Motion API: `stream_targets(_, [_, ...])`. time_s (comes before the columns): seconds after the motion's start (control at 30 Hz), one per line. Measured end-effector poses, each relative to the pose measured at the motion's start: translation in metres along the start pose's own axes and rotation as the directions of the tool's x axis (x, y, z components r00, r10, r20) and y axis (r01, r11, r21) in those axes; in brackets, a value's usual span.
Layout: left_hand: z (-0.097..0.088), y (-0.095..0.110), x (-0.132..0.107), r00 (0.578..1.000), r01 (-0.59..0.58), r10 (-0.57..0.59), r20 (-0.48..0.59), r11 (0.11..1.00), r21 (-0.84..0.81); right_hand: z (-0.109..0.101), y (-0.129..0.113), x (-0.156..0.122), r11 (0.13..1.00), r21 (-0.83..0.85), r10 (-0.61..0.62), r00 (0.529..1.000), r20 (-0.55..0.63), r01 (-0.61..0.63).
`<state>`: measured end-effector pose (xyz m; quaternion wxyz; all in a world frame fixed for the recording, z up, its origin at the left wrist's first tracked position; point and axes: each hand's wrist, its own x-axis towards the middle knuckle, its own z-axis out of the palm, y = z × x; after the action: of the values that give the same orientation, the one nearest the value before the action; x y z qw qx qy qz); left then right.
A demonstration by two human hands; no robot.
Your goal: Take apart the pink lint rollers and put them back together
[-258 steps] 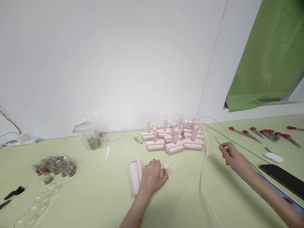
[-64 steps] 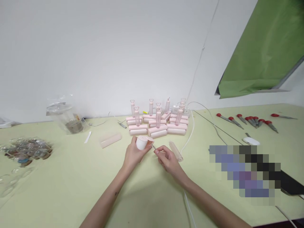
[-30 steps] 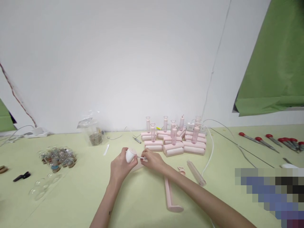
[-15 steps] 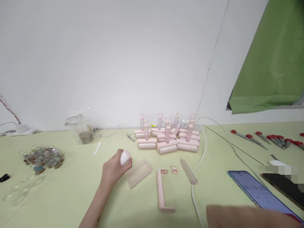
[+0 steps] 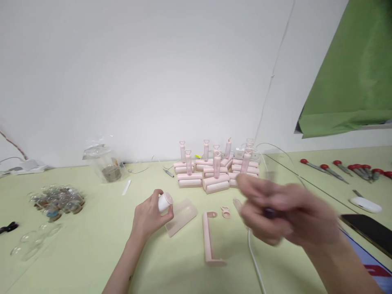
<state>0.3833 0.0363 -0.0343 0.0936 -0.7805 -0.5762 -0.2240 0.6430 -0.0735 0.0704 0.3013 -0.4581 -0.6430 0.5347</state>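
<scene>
My left hand (image 5: 149, 217) is closed round a small white roll (image 5: 164, 201), held just above the pale green table (image 5: 92, 245). Right beside it lies a translucent pink cover (image 5: 181, 211). A pink L-shaped handle (image 5: 208, 238) and a small pink heart-ring piece (image 5: 226, 212) lie to the right of the cover. My right hand (image 5: 281, 212) is in the air over the table right of centre, smeared by motion, fingers curled; something dark shows in it but I cannot make it out.
A stack of pink lint rollers (image 5: 214, 171) stands at the back centre. A white cable (image 5: 255, 261) runs down the table. Glass jars (image 5: 55, 200) and a plastic bag (image 5: 104, 163) sit left. Red-handled screwdrivers (image 5: 346, 169), a white device (image 5: 366, 204) and a phone (image 5: 367, 228) lie right.
My right hand has come back up into view from the lower right and sweeps left over the table. My left hand still holds the white roll, shifted slightly.
</scene>
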Motion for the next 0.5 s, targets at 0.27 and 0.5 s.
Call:
stream_targets(0.27, [0.005,0.001,-0.001,0.958,-0.205,0.212,-0.193,0.977,0.057,0.041,0.041,0.079,0.765,-0.644,-0.173,0.959,-0.226,-0.014])
stream_targets(0.5, [0.011,0.001,-0.002,0.930,-0.273,0.285,-0.232,0.958,0.082,0.051,0.058,0.090,0.711,-0.703,-0.238,0.946,-0.219,0.016])
